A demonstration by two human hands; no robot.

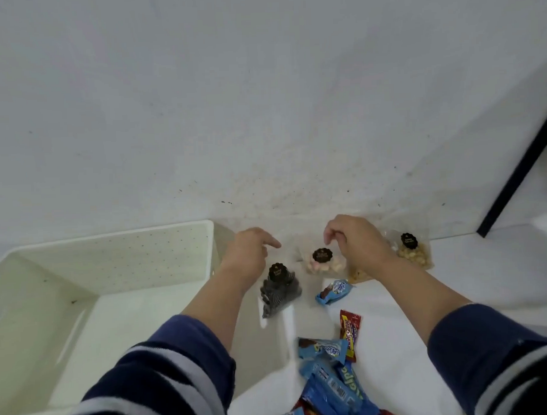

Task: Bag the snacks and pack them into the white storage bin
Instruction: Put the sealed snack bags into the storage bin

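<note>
White storage bin (117,245) is seen at nine o'clock; clear snack bags (black-labelled) (323,261) lie at twelve, beneath the left hand (249,250), forefinger extended, and right hand (355,238), fingers curled, grip indiscernible

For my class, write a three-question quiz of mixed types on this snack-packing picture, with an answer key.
1. True or false: the white storage bin already holds bagged snacks.
2. Multiple choice: the clear bag of dark snacks lies (A) inside the bin, (B) on the table just right of the bin, (C) under the blue wrappers.
3. Fill in: the right hand hovers curled over the clear bag of pale and ____ sweets.

Key
1. False: no snacks show in the part of the bin in view.
2. B, below the left hand.
3. Pink.
</note>
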